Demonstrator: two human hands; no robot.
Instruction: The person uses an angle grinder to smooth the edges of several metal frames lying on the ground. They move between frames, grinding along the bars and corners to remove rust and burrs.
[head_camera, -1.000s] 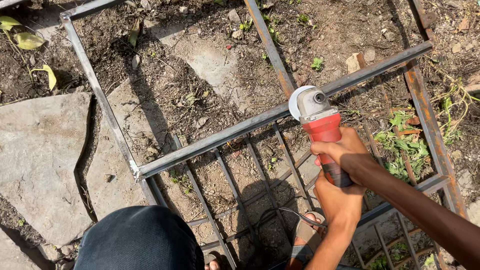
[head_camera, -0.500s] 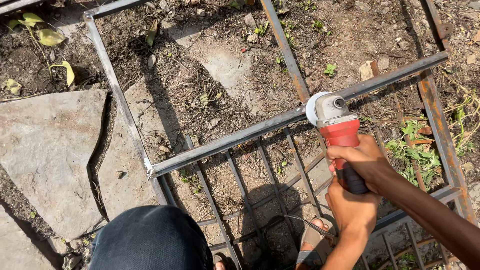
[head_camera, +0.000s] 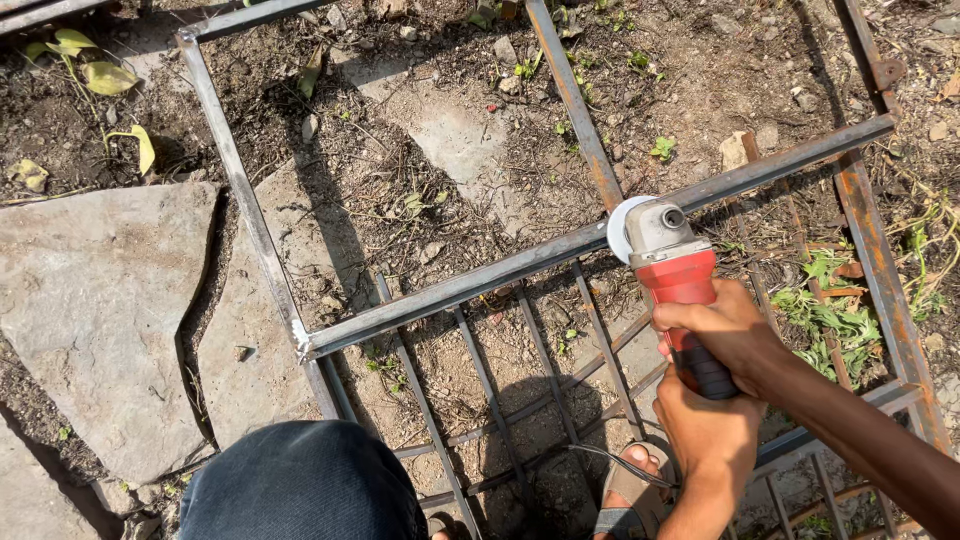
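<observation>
right hand (head_camera: 725, 330) + left hand (head_camera: 710, 435) | gripping grinder (head_camera: 672, 268) | disc on frame (head_camera: 480, 280)

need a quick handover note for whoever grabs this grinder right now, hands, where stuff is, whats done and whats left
Right hand: wrapped around the red body of the angle grinder.
Left hand: gripping the black rear handle just below.
Grinder: disc sits at the joint where the long crossbar meets a rusty upright bar of the metal frame lying flat on soil and flat stones.
Cord trails past a sandalled foot.
Done: cannot tell how far the joint is ground; no sparks show.
Left: probably the other crossbar joints; check each.
</observation>
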